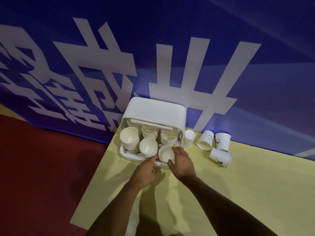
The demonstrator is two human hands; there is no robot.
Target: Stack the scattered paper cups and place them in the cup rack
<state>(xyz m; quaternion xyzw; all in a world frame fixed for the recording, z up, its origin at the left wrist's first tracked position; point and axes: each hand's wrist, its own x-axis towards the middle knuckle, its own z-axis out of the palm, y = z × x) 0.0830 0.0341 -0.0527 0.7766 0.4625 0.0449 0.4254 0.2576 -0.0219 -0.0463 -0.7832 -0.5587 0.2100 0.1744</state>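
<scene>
A white cup rack (154,113) with a raised lid stands at the table's far edge and holds several stacks of white paper cups. My right hand (183,161) curls round the front right cup stack (166,154) in the rack. My left hand (147,170) touches the same stack's left side with its fingertips. Right of the rack, one loose cup (188,138) stands upside down, another (222,141) stands upright, and two cups (205,140) (220,157) lie on their sides.
The pale yellow table (238,193) ends at its left edge beside a dark red floor (42,159). A blue banner with large white characters (170,57) rises right behind the rack.
</scene>
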